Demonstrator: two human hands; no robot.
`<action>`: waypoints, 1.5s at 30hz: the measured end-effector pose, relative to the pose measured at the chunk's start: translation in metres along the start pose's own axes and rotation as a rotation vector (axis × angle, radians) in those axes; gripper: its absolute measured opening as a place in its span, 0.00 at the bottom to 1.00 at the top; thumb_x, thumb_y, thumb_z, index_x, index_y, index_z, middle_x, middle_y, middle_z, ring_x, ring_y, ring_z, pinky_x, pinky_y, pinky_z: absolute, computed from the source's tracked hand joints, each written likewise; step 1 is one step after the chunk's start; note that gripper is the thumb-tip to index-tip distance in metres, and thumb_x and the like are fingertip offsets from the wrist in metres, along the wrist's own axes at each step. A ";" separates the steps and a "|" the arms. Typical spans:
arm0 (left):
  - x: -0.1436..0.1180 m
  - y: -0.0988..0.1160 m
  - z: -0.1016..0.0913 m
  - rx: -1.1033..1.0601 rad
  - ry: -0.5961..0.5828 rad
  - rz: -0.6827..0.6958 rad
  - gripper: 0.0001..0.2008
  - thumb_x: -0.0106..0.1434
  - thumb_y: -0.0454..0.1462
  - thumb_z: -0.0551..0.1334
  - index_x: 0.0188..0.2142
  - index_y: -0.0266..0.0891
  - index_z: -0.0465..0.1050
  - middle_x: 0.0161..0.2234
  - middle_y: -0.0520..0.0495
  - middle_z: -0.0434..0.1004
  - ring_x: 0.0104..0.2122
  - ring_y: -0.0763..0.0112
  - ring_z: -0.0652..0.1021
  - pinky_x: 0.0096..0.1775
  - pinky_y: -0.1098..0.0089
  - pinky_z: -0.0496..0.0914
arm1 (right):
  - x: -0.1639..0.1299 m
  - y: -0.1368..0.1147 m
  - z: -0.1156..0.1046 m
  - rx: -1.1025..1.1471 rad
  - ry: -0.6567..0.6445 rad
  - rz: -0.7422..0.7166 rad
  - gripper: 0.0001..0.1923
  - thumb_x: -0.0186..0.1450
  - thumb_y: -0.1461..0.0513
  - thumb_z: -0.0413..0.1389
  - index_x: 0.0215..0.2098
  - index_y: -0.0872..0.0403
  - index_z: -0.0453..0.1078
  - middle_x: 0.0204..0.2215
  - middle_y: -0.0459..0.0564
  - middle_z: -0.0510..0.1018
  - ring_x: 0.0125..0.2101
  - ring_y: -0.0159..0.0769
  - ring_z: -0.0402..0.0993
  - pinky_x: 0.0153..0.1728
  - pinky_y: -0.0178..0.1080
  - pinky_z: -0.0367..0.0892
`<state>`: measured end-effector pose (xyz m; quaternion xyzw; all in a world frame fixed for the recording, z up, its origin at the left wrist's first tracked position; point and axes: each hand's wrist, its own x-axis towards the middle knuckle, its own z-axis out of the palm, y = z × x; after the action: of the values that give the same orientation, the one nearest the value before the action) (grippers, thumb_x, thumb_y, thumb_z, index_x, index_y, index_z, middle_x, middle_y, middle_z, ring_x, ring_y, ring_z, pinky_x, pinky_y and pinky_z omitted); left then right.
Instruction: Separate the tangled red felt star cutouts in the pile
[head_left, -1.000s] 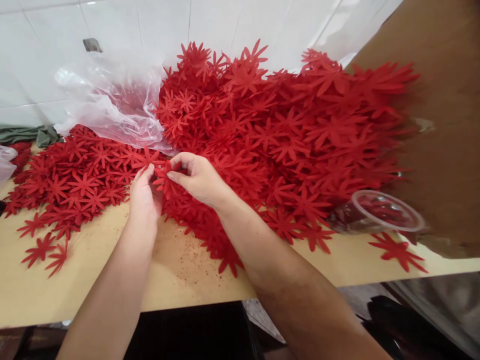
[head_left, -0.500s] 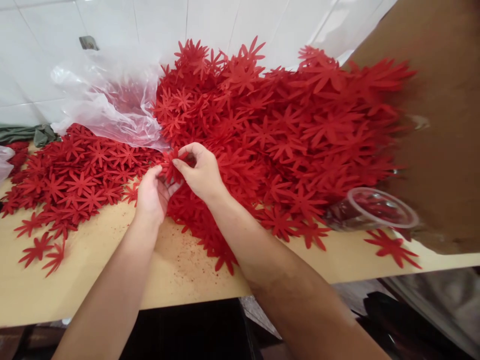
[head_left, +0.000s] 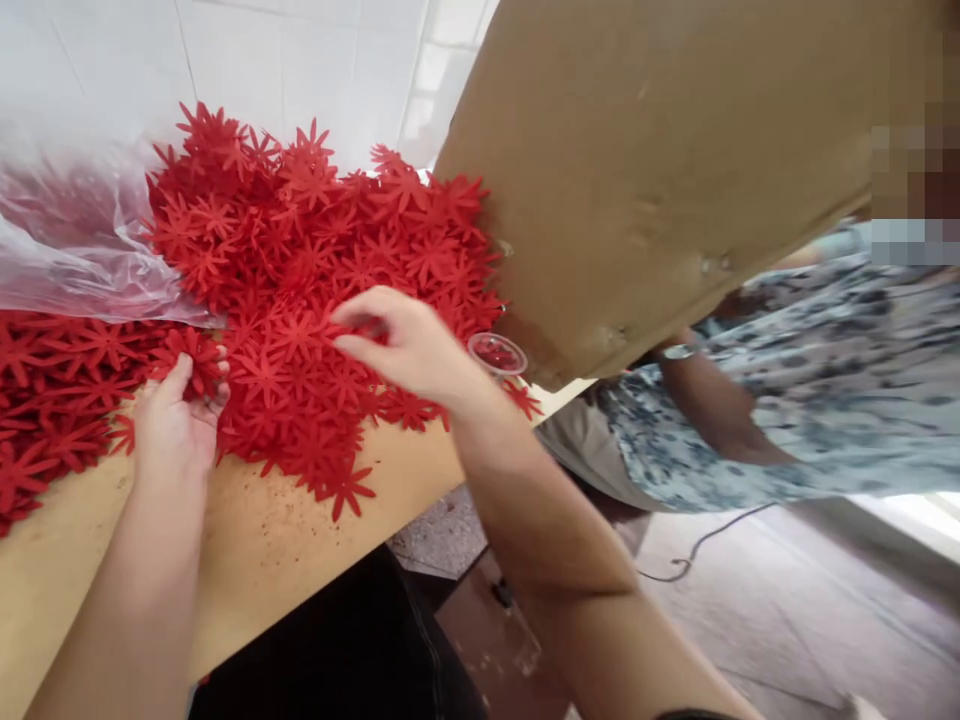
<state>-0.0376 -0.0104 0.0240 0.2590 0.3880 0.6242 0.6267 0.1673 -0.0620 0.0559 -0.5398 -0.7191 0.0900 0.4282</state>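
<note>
The big heap of red flower cutouts [head_left: 315,270] fills the wooden table [head_left: 255,550]. To peel one piece cleanly, pinch a single petal tip. The right hand [head_left: 405,340] hovers over the heap, fingers loosely curled, holding nothing clearly. The left hand [head_left: 176,420] grips a small cutout stack [head_left: 196,358]. Earlier both hands met together; now they are apart.

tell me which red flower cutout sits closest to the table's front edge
The lone red flower cutout at the pile's lower tip: it sticks out onto bare table, nearer the front edge than any other.
</note>
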 end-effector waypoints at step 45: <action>-0.008 -0.017 -0.006 -0.083 -0.231 -0.137 0.07 0.56 0.37 0.60 0.34 0.38 0.69 0.32 0.53 0.76 0.29 0.78 0.76 0.39 0.67 0.74 | 0.043 0.000 0.104 0.472 -0.280 0.065 0.09 0.56 0.61 0.56 0.35 0.55 0.69 0.29 0.46 0.77 0.31 0.32 0.73 0.39 0.38 0.69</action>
<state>-0.0315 -0.0206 0.0081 0.2759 0.3041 0.5616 0.7183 0.0914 0.0092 0.0141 -0.4303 -0.7127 0.3425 0.4354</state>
